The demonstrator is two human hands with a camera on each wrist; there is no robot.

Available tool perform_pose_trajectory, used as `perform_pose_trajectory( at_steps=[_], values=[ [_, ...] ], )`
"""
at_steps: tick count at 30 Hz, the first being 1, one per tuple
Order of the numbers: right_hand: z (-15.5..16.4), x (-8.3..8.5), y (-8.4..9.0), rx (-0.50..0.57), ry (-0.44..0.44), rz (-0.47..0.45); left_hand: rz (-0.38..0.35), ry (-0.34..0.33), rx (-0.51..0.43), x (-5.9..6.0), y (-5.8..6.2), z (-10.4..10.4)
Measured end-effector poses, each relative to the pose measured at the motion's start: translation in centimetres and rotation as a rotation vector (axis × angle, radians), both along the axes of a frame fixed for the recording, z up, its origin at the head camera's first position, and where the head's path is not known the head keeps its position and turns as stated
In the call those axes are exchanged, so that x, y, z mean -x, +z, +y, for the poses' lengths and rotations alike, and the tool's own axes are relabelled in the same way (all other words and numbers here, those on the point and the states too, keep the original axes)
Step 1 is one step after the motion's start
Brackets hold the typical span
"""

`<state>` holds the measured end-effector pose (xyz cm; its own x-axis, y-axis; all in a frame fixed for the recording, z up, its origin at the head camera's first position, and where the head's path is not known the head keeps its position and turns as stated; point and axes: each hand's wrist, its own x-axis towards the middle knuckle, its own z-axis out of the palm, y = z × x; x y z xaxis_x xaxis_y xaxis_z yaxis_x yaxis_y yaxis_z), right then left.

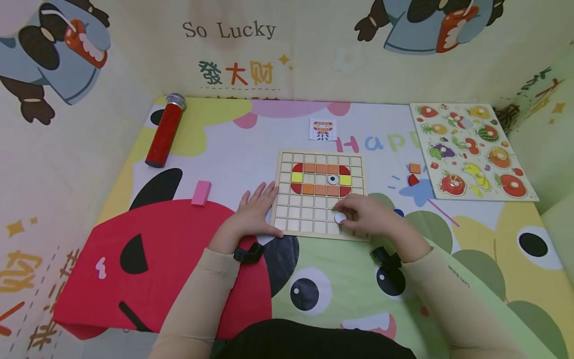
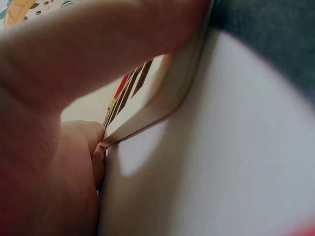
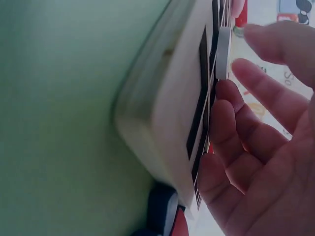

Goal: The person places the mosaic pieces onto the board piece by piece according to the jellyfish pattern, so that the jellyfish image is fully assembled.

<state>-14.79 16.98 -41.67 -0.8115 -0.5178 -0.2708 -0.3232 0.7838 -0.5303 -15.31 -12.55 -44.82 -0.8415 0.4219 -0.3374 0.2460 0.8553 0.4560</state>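
A wooden grid board (image 1: pixel 305 228) lies in the middle of the table, with red, orange and yellow tiles (image 1: pixel 320 190) forming a ring and an eye-patterned tile (image 1: pixel 332 179) inside it. My left hand (image 1: pixel 254 213) rests with spread fingers along its left edge, the thumb at the near left corner. Over the lower right squares is my right hand (image 1: pixel 365 213), fingers loosely bent around a white disc (image 1: pixel 340 218). In the right wrist view the disc (image 3: pixel 223 53) lies against the grid, and the thumb (image 3: pixel 270 42) appears slightly apart from it.
A small pattern card (image 1: pixel 323 129) lies beyond the board. To the right are an orange square (image 1: pixel 414 168), a red quarter piece (image 1: pixel 413 180), a dark blue piece (image 1: pixel 398 212) and a fruit puzzle (image 1: pixel 475 149). Leftward lie a pink block (image 1: pixel 201 193) and a red microphone (image 1: pixel 166 132).
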Motion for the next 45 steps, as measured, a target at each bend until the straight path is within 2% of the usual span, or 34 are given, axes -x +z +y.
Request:
perform_pose_trajectory(
  at_steps=[4,8,17,21,26,30,33,45],
  values=[
    [-0.28,-0.08,-0.07,-0.067,0.055,0.032,0.002,-0.006,0.004,-0.08,-0.12,-0.11],
    [-0.47,-0.10,-0.01,-0.093,0.070,0.050,0.007,-0.009,0.006,-0.10,-0.16,-0.14],
    [-0.46,-0.10,-0.10,-0.103,0.068,0.061,0.000,-0.006,0.005,-0.07,0.03,-0.02],
    [-0.35,-0.15,-0.12,-0.085,0.031,0.042,0.001,-0.006,0.001,-0.09,0.08,-0.01],
    [-0.18,-0.17,-0.09,-0.029,-0.022,0.038,0.002,-0.003,-0.003,-0.10,-0.03,-0.05],
    [-0.03,-0.04,0.01,0.051,-0.034,0.063,0.001,-0.001,-0.006,-0.08,-0.07,-0.03],
    [0.08,0.02,0.12,0.129,-0.062,0.037,0.000,-0.001,-0.010,-0.06,-0.07,0.01],
    [0.13,0.08,0.82,0.326,-0.248,-0.019,-0.009,0.007,-0.013,-0.18,0.23,0.02]
  ],
)
